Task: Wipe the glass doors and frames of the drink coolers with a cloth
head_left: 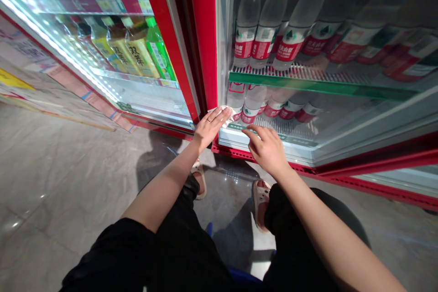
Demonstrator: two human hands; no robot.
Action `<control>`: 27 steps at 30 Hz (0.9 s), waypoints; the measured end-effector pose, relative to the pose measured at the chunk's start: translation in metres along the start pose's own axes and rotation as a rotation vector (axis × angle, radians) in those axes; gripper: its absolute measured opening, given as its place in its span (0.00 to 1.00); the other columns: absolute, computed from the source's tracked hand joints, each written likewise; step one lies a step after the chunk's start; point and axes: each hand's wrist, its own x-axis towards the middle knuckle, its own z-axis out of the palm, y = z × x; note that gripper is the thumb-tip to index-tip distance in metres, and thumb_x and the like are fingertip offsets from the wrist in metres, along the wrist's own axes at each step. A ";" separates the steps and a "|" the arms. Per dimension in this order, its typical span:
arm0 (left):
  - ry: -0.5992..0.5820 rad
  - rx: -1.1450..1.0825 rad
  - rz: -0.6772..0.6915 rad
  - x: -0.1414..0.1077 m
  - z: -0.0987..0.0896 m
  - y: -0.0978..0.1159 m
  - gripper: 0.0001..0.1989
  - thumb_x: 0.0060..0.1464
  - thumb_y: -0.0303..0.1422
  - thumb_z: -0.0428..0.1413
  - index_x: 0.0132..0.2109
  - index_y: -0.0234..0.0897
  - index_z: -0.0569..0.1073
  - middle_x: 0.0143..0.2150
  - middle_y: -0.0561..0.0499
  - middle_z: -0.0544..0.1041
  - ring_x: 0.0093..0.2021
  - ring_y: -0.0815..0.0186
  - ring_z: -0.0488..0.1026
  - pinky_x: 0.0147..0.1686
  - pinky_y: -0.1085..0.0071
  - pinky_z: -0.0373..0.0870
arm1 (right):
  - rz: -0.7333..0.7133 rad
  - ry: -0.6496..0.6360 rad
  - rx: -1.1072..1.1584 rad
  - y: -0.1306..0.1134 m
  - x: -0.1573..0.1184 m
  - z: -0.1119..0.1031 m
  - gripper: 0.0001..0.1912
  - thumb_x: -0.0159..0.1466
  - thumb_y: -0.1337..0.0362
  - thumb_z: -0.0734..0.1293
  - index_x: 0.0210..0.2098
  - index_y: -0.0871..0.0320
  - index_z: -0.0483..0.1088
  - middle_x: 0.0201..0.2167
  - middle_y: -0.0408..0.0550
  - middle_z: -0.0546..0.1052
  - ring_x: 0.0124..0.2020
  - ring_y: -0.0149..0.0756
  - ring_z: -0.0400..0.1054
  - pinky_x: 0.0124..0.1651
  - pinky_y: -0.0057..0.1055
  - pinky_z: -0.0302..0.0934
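Observation:
My left hand (209, 127) presses a crumpled white tissue (229, 119) against the lower left part of a drinks fridge door, where its red frame (205, 45) meets the glass. The fingers lie fairly straight over the tissue and hide part of it. A ring shows on one finger. To the right, my right hand (268, 147) is held open with nothing in it, its fingers slightly bent and apart. It is close to the lower edge of the glass; whether it touches the glass I cannot tell. Water bottles (253, 102) with red and white labels stand behind the glass.
Above them, more red-capped bottles (286, 48) stand on a shelf with a green edge (308, 83). A second lit fridge at left holds tea bottles (135, 48). Printed cartons (41, 73) line the far left. Below are my sandals (262, 203) and grey tiled floor (85, 178).

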 end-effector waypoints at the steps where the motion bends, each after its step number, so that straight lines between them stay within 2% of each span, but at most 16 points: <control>1: -0.041 0.034 0.035 -0.001 -0.002 0.007 0.43 0.67 0.17 0.42 0.85 0.44 0.50 0.82 0.49 0.64 0.82 0.60 0.59 0.80 0.58 0.64 | -0.001 0.005 -0.009 0.000 0.000 0.000 0.22 0.73 0.71 0.63 0.62 0.59 0.78 0.58 0.60 0.83 0.55 0.51 0.75 0.53 0.44 0.66; 4: -0.136 0.163 0.181 0.008 -0.010 0.024 0.39 0.68 0.18 0.42 0.82 0.41 0.58 0.82 0.53 0.64 0.83 0.64 0.55 0.78 0.61 0.65 | -0.004 0.007 -0.022 0.000 0.000 0.000 0.22 0.73 0.72 0.63 0.62 0.59 0.78 0.57 0.59 0.83 0.54 0.50 0.75 0.53 0.43 0.66; 6: -0.135 0.196 0.234 0.019 -0.011 0.025 0.40 0.67 0.18 0.43 0.82 0.43 0.58 0.82 0.55 0.64 0.83 0.65 0.54 0.79 0.62 0.64 | -0.007 -0.002 -0.010 0.000 0.001 0.001 0.22 0.73 0.72 0.63 0.63 0.58 0.78 0.58 0.59 0.83 0.55 0.50 0.75 0.54 0.43 0.66; 9: -0.017 0.138 0.154 0.033 -0.008 0.013 0.43 0.67 0.17 0.45 0.84 0.45 0.53 0.82 0.52 0.64 0.83 0.63 0.56 0.82 0.61 0.58 | -0.017 -0.008 0.010 0.001 0.001 0.001 0.21 0.73 0.71 0.63 0.62 0.59 0.78 0.58 0.59 0.83 0.55 0.50 0.75 0.55 0.43 0.65; 12: 0.091 0.070 0.069 0.031 -0.001 0.001 0.45 0.67 0.16 0.45 0.85 0.45 0.48 0.81 0.50 0.65 0.82 0.63 0.58 0.84 0.60 0.54 | -0.004 -0.012 0.008 0.003 0.000 0.000 0.22 0.73 0.71 0.64 0.63 0.58 0.77 0.57 0.58 0.83 0.55 0.50 0.74 0.55 0.43 0.65; 14: 0.097 0.063 0.066 0.022 0.004 0.002 0.44 0.68 0.16 0.44 0.85 0.46 0.48 0.81 0.50 0.66 0.82 0.63 0.60 0.83 0.60 0.56 | 0.010 -0.018 0.005 0.005 -0.001 -0.001 0.22 0.72 0.71 0.64 0.63 0.57 0.77 0.57 0.58 0.82 0.55 0.50 0.74 0.54 0.43 0.64; 17: 0.030 0.069 0.116 0.012 0.007 0.017 0.43 0.69 0.17 0.44 0.85 0.46 0.49 0.81 0.53 0.66 0.82 0.64 0.60 0.82 0.61 0.59 | 0.016 -0.022 0.007 0.007 -0.003 -0.001 0.22 0.73 0.71 0.64 0.63 0.57 0.77 0.58 0.58 0.82 0.55 0.50 0.74 0.54 0.43 0.64; 21: -0.056 0.039 0.228 0.018 0.003 0.033 0.42 0.70 0.19 0.46 0.85 0.47 0.48 0.82 0.57 0.63 0.83 0.66 0.56 0.82 0.63 0.60 | 0.008 -0.017 0.001 0.008 -0.002 -0.001 0.22 0.73 0.72 0.63 0.63 0.58 0.77 0.58 0.58 0.83 0.55 0.50 0.74 0.55 0.43 0.64; 27: 0.076 0.010 0.063 0.033 -0.006 0.016 0.43 0.70 0.17 0.44 0.85 0.50 0.46 0.82 0.52 0.64 0.82 0.63 0.59 0.82 0.60 0.58 | 0.018 -0.032 0.017 0.007 -0.001 -0.003 0.21 0.74 0.70 0.63 0.63 0.58 0.78 0.57 0.58 0.83 0.54 0.50 0.74 0.54 0.43 0.64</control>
